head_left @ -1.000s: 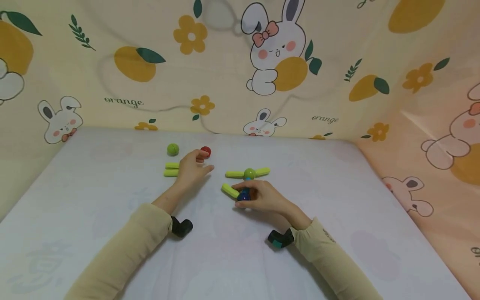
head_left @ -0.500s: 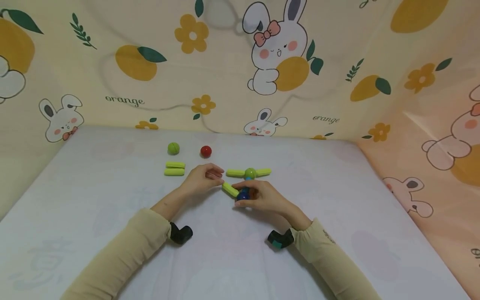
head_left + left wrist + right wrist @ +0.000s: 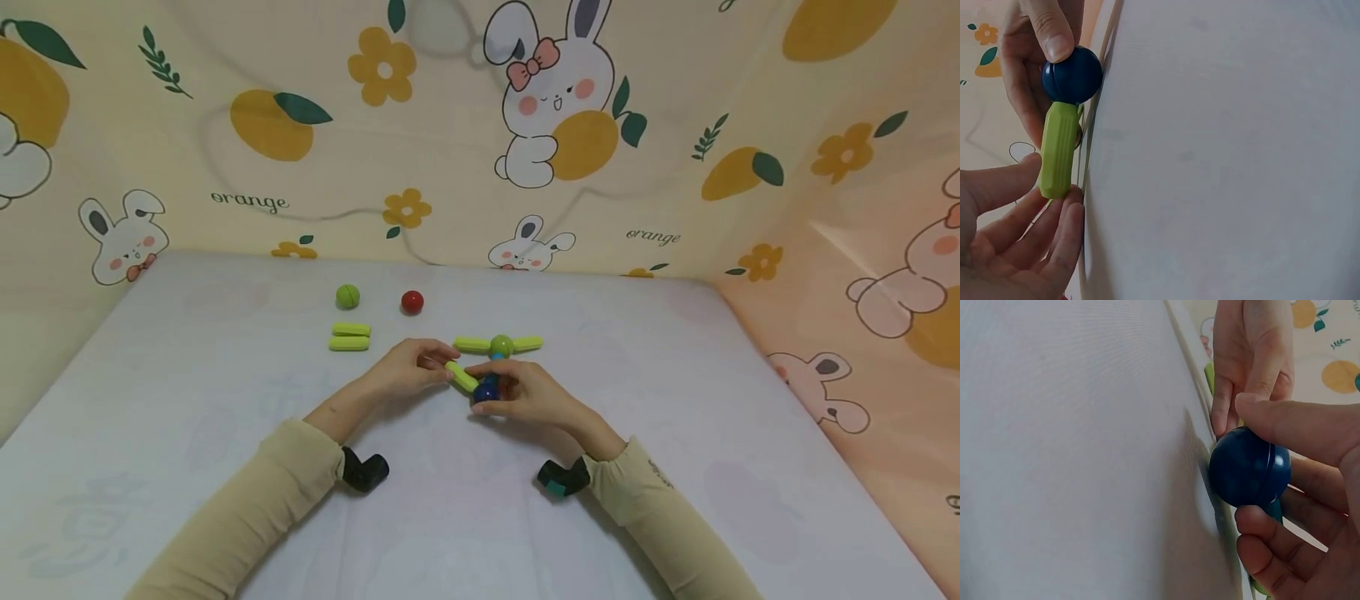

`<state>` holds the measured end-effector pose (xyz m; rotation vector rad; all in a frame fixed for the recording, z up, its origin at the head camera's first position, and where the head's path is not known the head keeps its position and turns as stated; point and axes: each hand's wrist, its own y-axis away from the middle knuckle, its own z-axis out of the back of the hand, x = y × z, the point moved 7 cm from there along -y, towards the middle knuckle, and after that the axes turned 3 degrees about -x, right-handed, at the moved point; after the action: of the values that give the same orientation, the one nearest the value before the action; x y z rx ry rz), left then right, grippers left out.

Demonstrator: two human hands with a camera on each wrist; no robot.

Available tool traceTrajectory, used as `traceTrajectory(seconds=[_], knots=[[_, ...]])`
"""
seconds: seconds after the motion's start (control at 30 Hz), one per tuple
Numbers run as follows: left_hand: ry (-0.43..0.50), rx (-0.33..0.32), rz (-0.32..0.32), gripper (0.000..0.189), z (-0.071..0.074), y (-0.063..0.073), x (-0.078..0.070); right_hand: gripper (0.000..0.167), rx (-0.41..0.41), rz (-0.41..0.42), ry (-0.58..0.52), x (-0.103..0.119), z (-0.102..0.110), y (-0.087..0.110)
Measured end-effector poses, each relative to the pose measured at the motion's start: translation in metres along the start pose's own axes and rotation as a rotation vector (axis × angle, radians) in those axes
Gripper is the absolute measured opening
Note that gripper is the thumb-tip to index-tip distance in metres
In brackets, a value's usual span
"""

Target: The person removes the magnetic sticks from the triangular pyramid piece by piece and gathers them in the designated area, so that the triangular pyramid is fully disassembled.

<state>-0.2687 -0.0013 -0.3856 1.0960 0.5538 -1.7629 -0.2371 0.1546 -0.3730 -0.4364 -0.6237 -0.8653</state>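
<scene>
In the head view my right hand (image 3: 538,396) grips a dark blue ball (image 3: 1244,467) between thumb and fingers. From that ball a ridged yellow-green stick (image 3: 1058,150) sticks out to the left, and my left hand (image 3: 405,369) pinches its free end between thumb and fingers. A blue stick, mostly covered by the right hand, runs from the dark blue ball toward a green ball (image 3: 501,346). Two more yellow-green sticks join that green ball, a left stick (image 3: 472,344) and a right stick (image 3: 528,342).
Behind the left hand, two loose yellow-green sticks (image 3: 349,342) lie side by side on the white table (image 3: 465,517). Farther back are a loose green ball (image 3: 347,296) and a red ball (image 3: 412,302). A printed cloth (image 3: 442,167) hangs behind the table.
My left hand has come from beside the red ball, forward and to the right, and has taken hold of the yellow-green stick's end. My right hand has stayed on the dark blue ball.
</scene>
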Motion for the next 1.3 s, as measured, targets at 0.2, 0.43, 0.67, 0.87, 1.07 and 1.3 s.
traceTrajectory(seconds=[0.2,0.43,0.67,0.87,1.07,1.3], knots=[[-0.005,-0.007,0.014,0.031,-0.001,-0.001,0.001,0.052,0.017,0.006,-0.018,0.001,0.000,0.001],[-0.007,-0.016,0.039,0.028,0.000,0.000,0.004,0.051,0.040,-0.003,-0.027,0.001,-0.001,0.001],[-0.010,-0.032,0.056,0.028,0.004,0.003,0.006,0.047,0.036,-0.006,-0.015,-0.002,-0.001,0.000],[-0.011,-0.051,0.058,0.027,0.009,0.008,0.010,0.041,-0.008,0.011,0.000,-0.001,-0.001,-0.003],[-0.010,-0.064,0.122,0.023,0.015,0.011,0.020,0.037,-0.065,0.017,-0.021,-0.001,-0.001,-0.005],[0.001,-0.057,0.132,0.024,0.018,0.013,0.025,0.037,-0.114,-0.044,-0.009,-0.003,-0.001,-0.008]])
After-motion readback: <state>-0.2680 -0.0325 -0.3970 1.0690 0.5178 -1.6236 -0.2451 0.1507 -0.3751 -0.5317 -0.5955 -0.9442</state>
